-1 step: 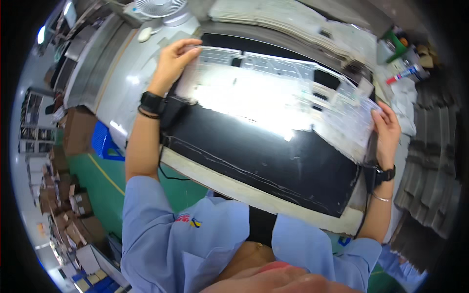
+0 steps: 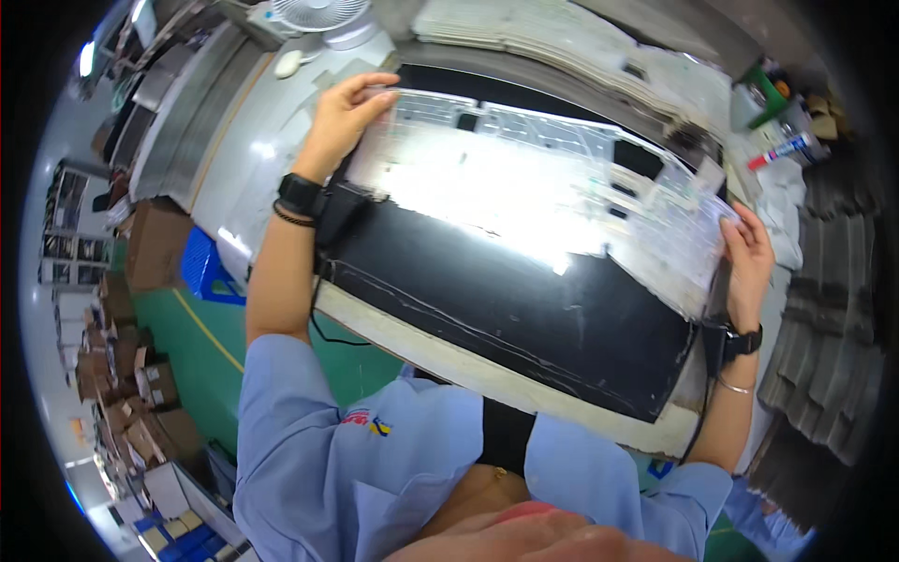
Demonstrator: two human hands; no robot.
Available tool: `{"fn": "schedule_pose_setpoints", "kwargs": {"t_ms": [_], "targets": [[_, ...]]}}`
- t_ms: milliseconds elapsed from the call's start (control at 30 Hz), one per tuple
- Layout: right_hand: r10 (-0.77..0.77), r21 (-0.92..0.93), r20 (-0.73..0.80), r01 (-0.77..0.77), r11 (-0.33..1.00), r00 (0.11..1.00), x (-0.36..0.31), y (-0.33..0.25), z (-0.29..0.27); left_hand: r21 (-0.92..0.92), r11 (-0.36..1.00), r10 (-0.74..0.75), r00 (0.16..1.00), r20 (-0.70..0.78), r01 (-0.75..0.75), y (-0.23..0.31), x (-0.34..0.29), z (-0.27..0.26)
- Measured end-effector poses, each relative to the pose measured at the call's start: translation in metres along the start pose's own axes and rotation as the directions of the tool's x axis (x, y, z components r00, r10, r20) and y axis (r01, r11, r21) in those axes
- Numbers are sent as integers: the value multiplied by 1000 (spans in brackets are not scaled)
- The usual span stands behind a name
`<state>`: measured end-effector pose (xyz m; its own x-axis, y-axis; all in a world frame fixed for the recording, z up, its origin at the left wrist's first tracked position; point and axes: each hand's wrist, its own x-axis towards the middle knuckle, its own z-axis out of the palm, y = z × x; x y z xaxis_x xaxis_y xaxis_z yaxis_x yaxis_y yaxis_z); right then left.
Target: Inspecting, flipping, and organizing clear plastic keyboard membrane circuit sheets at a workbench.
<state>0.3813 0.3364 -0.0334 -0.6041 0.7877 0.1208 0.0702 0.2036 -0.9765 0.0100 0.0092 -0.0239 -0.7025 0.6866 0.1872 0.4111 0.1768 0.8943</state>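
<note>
A wide, thin clear plastic sheet (image 2: 524, 173) with fine printed lines and several cut-outs lies over a black board (image 2: 468, 290), catching strong glare. At its far left corner my left hand (image 2: 351, 117) pinches the edge between thumb and fingers. My right hand (image 2: 747, 253) grips the sheet's right edge, thumb on top and fingers curled behind. Both wrists carry black straps with small dark devices. The board rests on a pale worktable (image 2: 487, 379) whose near edge runs close to my body.
Behind the board lies a stack of pale sheets (image 2: 543, 33). A white fan (image 2: 323, 11) and a white rounded object (image 2: 288, 64) stand far left. On the right are a green container (image 2: 770, 98), a red-capped tube (image 2: 782, 152) and grey stacked sheets (image 2: 815, 347). A blue plastic stool (image 2: 204, 267) stands left.
The whole view has shifted slightly, so everything sits a little further right. Both hands keep their hold on the sheet.
</note>
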Motion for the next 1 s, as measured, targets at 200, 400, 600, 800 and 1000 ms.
{"fn": "schedule_pose_setpoints", "kwargs": {"t_ms": [200,400,600,800,1000], "targets": [[-31,-16,-51,31,999,998,14,19,-16,-197,977,-49,987,152,79,13,-6,3],[-46,-93,-42,42,995,998,13,14,-24,-484,836,-155,957,247,260,35,-9,12],[110,17,64,-112,994,992,14,13,-37,-306,935,-63,934,351,178,23,-8,-4],[-6,-208,221,53,977,975,22,37,-74,-179,979,160,923,350,-102,16,-1,1],[-183,-189,77,195,963,980,26,25,-90,3,998,53,972,227,-55,23,-4,-1]]}}
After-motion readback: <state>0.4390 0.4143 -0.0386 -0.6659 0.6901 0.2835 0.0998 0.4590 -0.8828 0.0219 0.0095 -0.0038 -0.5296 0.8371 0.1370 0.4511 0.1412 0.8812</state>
